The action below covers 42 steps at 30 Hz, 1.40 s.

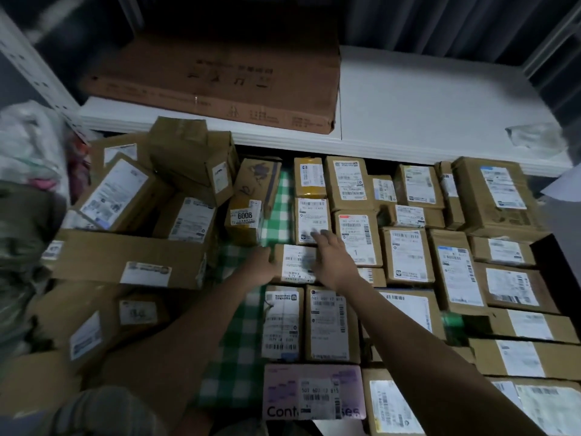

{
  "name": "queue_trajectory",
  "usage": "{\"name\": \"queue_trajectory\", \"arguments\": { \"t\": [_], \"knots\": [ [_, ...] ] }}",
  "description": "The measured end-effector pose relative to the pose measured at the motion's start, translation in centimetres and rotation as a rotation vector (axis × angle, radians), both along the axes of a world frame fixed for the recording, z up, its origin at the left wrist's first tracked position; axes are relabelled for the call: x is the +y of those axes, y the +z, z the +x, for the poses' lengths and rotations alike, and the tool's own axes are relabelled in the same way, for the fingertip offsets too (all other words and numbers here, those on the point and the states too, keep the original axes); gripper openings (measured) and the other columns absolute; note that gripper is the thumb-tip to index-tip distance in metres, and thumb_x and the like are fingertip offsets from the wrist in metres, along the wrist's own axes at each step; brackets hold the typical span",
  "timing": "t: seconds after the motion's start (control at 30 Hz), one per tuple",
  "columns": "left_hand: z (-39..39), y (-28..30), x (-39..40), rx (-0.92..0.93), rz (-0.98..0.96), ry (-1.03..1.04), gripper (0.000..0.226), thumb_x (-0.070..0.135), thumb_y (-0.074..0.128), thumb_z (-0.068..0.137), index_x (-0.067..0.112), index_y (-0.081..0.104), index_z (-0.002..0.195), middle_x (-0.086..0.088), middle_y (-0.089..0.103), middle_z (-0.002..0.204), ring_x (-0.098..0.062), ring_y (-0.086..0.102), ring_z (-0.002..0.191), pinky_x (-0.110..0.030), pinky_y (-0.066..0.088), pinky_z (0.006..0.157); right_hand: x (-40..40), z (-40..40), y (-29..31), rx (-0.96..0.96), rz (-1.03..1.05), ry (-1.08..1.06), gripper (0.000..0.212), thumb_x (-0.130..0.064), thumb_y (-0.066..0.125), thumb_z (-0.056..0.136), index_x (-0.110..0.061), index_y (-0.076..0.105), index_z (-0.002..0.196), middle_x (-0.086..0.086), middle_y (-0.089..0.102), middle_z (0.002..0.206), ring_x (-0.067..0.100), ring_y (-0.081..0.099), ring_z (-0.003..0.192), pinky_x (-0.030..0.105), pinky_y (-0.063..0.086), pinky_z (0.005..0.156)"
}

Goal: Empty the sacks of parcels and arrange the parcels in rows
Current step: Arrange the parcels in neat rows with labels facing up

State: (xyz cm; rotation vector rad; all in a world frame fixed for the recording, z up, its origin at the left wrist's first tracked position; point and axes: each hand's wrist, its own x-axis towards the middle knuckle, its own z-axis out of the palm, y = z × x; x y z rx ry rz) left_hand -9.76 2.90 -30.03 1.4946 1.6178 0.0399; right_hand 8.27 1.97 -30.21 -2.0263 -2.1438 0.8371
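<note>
Cardboard parcels with white labels lie in rows on a green checked cloth [276, 212]. A small brown parcel [294, 262] sits in the middle of the left column. My left hand [259, 267] grips its left side. My right hand [330, 256] lies over its right half with fingers stretched forward, the tips touching the parcel beyond it [311, 220]. Left of the cloth, more parcels form a loose heap [176, 171]. A pale plastic sack [28, 143] slumps at the far left.
A low white shelf [424, 121] runs behind the rows and carries a large flat brown carton [220, 86]. A pink box [314, 391] lies at the near end of the left column. A strip of bare cloth separates the rows from the heap.
</note>
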Motion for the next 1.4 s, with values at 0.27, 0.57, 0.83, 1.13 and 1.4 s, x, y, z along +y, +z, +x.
{"name": "queue_trajectory", "arguments": {
  "t": [0.27, 0.57, 0.83, 1.13, 1.4],
  "knots": [
    [-5.0, 4.2, -0.6, -0.12, 0.219, 0.187, 0.032, 0.017, 0.037, 0.103, 0.017, 0.05, 0.132, -0.008, 0.059, 0.121, -0.015, 0.058, 0.088, -0.024, 0.046, 0.07, 6.2, -8.8, 0.7, 0.082, 0.071, 0.187, 0.096, -0.033, 0.071, 0.086, -0.013, 0.009, 0.156, 0.01, 0.011, 0.162, 0.031, 0.016, 0.146, 0.039, 0.02, 0.116],
    [-9.0, 5.4, -1.7, -0.188, 0.343, 0.226, 0.026, 0.018, 0.042, 0.102, 0.012, 0.057, 0.123, -0.015, 0.064, 0.11, -0.028, 0.062, 0.096, -0.026, 0.05, 0.079, 9.6, -11.4, -1.4, -0.12, 0.092, 0.202, 0.097, -0.03, 0.077, 0.079, -0.013, 0.015, 0.152, 0.013, 0.026, 0.152, 0.032, 0.026, 0.14, 0.046, 0.029, 0.112],
    [-8.8, 5.8, -2.5, -0.207, 0.301, 0.322, 0.03, 0.018, 0.042, 0.102, 0.018, 0.051, 0.13, -0.001, 0.056, 0.129, -0.012, 0.052, 0.115, -0.031, 0.043, 0.101, 6.7, -9.7, -0.6, 0.263, 0.059, 0.007, 0.089, -0.034, 0.082, 0.068, -0.012, 0.032, 0.139, 0.004, 0.037, 0.127, 0.017, 0.045, 0.109, 0.033, 0.046, 0.089],
    [-5.7, 6.0, -1.7, -0.111, 0.31, 0.178, 0.111, 0.061, 0.069, 0.075, 0.024, 0.0, 0.154, -0.002, 0.01, 0.16, -0.025, 0.017, 0.145, -0.051, 0.025, 0.114, 3.2, -7.2, 4.9, 0.808, -0.161, -0.37, 0.034, -0.023, 0.07, 0.085, -0.014, 0.045, 0.106, -0.002, 0.054, 0.078, 0.009, 0.055, 0.066, 0.015, 0.043, 0.05],
    [-4.4, 5.0, -3.9, -0.169, 0.3, 0.296, 0.125, 0.085, 0.058, 0.05, 0.034, 0.007, 0.152, 0.0, 0.022, 0.157, -0.022, 0.027, 0.142, -0.051, 0.035, 0.11, -0.7, -6.5, 5.9, 0.793, -0.148, -0.288, 0.082, -0.058, 0.066, 0.083, -0.016, 0.032, 0.145, 0.006, 0.044, 0.14, 0.02, 0.055, 0.117, 0.023, 0.045, 0.081]
  ]
}}
